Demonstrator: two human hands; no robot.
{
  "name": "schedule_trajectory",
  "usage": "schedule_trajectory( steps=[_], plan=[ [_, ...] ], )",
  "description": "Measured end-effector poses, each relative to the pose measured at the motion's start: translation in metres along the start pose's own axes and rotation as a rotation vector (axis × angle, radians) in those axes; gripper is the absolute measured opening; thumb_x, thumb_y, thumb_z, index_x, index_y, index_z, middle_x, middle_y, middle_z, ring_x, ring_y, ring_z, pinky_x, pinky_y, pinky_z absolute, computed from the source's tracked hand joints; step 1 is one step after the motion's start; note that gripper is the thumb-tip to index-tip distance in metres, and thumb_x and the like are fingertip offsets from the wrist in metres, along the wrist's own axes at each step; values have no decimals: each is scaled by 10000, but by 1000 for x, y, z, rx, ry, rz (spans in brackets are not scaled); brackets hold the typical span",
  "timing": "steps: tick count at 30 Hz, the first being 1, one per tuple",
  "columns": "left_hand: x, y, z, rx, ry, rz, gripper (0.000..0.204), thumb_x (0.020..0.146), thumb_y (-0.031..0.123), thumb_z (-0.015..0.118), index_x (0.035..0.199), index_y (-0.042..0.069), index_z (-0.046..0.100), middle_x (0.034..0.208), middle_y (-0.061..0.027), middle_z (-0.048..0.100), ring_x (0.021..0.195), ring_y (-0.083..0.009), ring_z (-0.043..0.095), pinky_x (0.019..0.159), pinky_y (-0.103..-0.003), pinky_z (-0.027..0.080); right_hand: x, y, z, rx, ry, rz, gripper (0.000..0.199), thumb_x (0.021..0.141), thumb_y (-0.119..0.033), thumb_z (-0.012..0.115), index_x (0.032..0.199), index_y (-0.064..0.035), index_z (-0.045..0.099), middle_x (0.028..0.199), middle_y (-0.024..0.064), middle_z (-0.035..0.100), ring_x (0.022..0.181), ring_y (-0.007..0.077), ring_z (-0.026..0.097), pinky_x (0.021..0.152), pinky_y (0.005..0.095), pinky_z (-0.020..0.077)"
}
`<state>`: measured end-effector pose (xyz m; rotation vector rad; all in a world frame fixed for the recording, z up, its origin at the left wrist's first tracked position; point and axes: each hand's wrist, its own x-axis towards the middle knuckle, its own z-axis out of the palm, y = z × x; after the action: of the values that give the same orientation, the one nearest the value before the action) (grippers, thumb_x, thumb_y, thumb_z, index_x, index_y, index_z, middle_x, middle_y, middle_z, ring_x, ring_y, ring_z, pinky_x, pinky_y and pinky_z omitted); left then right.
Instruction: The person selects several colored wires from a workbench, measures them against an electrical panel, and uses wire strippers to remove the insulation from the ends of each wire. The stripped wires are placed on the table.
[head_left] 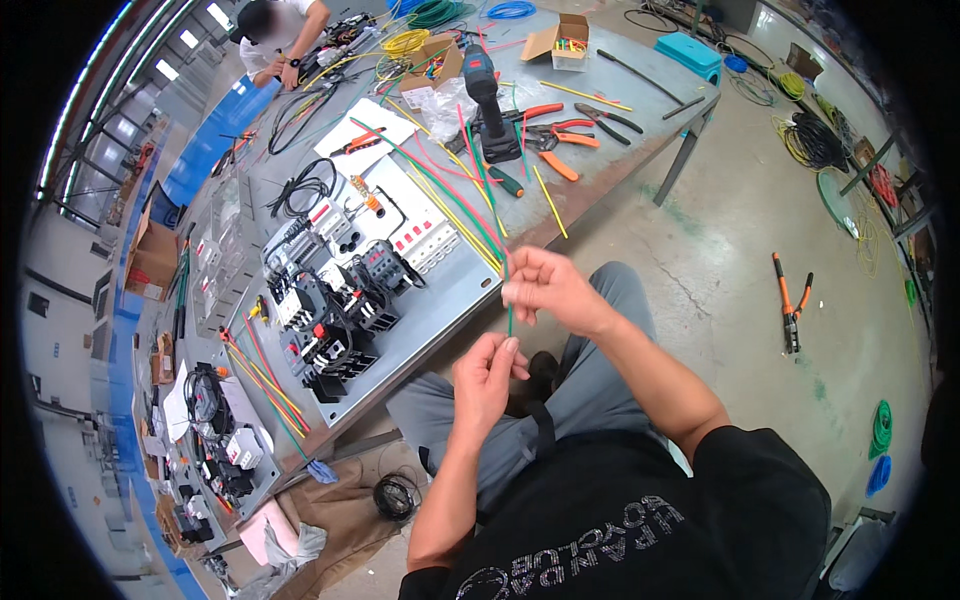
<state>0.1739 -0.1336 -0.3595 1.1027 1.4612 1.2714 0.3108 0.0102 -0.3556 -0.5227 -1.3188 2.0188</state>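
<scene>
Both hands are over my lap, just off the table's near edge. My right hand (553, 288) is closed in a pinch around a thin green wire (510, 320), with red and yellow strands running close to it from the table. Below it, my left hand (485, 380) pinches the lower part of the green wire between thumb and fingers; its tip is hidden. To the left of my hands, a grey metal mounting plate (437, 318) lies on the table, carrying black electrical components (335, 310) and a white strip with red switches (428, 240).
A cordless drill (482, 88), orange-handled pliers (560, 165) and a green screwdriver (508, 182) lie beyond the plate. An open cardboard box (545, 45) holds coloured parts. A co-worker (290, 40) works at the far left. An orange-handled tool (790, 310) rests on the floor at right.
</scene>
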Motion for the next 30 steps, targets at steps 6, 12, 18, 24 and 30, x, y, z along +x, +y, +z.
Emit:
schedule_trajectory(
  steps=[6, 12, 18, 24, 30],
  plan=[
    [-16, 8, -2, -11, 86, 75, 231, 1077, 150, 533, 928, -9, 609, 762, -44, 646, 607, -105, 631, 554, -245, 506, -21, 4, 36, -157, -129, -134, 178, 925, -73, 735, 990, -3, 584, 785, 13, 624, 730, 40, 580, 628, 228, 482],
    [-31, 13, -2, 37, 147, 66, 220, 1080, 151, 526, 938, -1, 599, 723, -30, 613, 537, -88, 577, 470, -227, 454, -25, -3, 50, -215, -86, -74, 152, 950, -73, 711, 1023, 3, 600, 766, -10, 614, 667, 46, 600, 582, 225, 497],
    [-50, 18, 5, -24, 211, -12, 218, 1064, 147, 554, 920, -6, 613, 674, -26, 601, 494, -69, 539, 453, -225, 424, -4, -15, 43, -149, 15, -93, 151, 979, -128, 684, 1001, 14, 637, 712, 6, 617, 589, 60, 605, 525, 224, 504],
    [-88, 13, 9, -40, 178, -84, 215, 1063, 146, 555, 930, -13, 614, 666, -26, 596, 489, -63, 524, 449, -218, 405, 36, -52, 8, -205, 158, -117, 166, 983, -151, 673, 1030, 8, 675, 711, 16, 655, 560, 75, 634, 526, 236, 559],
    [-98, 13, 9, -40, 165, -90, 211, 1060, 146, 562, 940, -18, 618, 668, -24, 597, 482, -61, 517, 452, -217, 400, 58, -68, -9, -175, 214, -116, 176, 979, -187, 691, 997, -12, 687, 668, -1, 624, 513, 64, 602, 487, 214, 521]
  ],
)
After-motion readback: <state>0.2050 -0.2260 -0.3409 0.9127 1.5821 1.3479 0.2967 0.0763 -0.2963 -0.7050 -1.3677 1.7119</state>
